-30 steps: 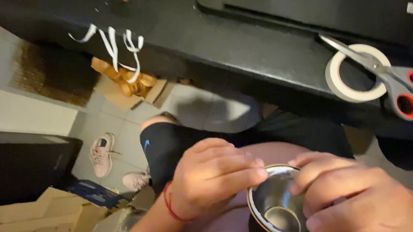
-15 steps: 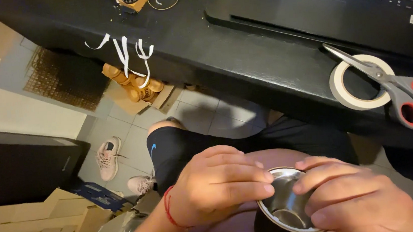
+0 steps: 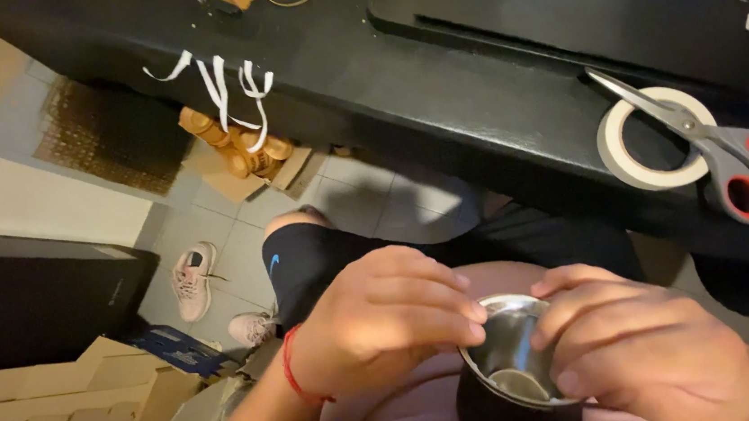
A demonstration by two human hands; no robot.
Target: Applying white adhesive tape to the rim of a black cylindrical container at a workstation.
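The metal cup (image 3: pixel 514 361) sat in the person's lap, below the desk (image 3: pixel 435 79) edge. The left hand (image 3: pixel 384 322) and right hand (image 3: pixel 649 349) both closed on its rim. Scissors (image 3: pixel 712 149) lay across a tape roll (image 3: pixel 648 137) on the desk.

Both hands (image 3: pixel 385 327) around steel cup (image 3: pixel 510 361)

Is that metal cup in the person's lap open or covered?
Open. The cup has no lid: its shiny inside wall shows down to the bottom. Left hand and right hand touch its rim.
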